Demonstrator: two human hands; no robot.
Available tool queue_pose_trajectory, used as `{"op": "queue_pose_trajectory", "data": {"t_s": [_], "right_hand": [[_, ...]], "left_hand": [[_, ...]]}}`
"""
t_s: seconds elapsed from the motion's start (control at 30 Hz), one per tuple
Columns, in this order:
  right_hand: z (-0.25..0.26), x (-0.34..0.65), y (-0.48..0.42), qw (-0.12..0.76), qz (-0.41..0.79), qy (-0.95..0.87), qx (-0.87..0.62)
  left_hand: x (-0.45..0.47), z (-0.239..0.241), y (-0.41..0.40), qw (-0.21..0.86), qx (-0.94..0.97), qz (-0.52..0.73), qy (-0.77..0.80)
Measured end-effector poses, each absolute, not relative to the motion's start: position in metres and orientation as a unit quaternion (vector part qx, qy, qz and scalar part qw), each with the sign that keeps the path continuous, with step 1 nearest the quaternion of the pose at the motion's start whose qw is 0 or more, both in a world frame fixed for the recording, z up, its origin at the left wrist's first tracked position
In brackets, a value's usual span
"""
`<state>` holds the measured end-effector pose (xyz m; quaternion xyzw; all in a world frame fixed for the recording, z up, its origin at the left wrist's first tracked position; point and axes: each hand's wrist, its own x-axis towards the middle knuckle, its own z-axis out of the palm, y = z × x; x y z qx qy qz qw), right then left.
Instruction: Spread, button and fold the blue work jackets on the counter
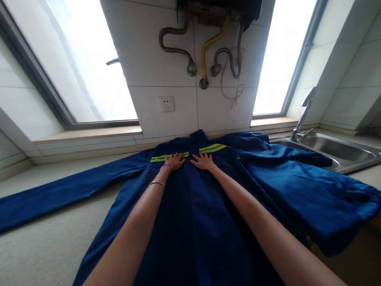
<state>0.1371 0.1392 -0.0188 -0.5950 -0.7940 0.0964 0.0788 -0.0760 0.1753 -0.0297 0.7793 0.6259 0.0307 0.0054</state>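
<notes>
A blue work jacket with yellow-green and grey reflective stripes across the chest lies spread on the countertop, its collar by the wall. My left hand rests flat on its chest at the left stripe, fingers spread. Close beside it, my right hand presses on the cloth just below the right stripe, fingers apart. One sleeve stretches out to the left along the counter. On the right, a sleeve reaches the sink edge, and more blue cloth bulges over the counter's front side.
A steel sink with a faucet stands at the right. Above the jacket, a wall socket, metal hoses and a yellow pipe run below a dark wall unit. The pale countertop shows at the left.
</notes>
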Motion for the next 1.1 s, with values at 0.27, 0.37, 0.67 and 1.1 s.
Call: {"op": "queue_pose_trajectory", "data": {"t_s": [0.27, 0.37, 0.67, 1.1], "right_hand": [[-0.021, 0.136, 0.17, 0.08, 0.095, -0.796, -0.592], [-0.019, 0.136, 0.172, 0.085, 0.092, -0.794, -0.594], [-0.007, 0.134, 0.149, 0.185, 0.033, -0.744, -0.641], [0.062, 0.163, 0.01, 0.222, 0.128, -0.89, -0.377]], "left_hand": [[-0.074, -0.027, 0.199, 0.009, 0.772, 0.047, 0.634], [-0.069, -0.023, 0.192, -0.027, 0.772, 0.059, 0.632], [-0.047, -0.012, 0.082, -0.104, 0.816, 0.05, 0.566], [-0.03, -0.026, -0.003, -0.024, 0.814, -0.024, 0.58]]}}
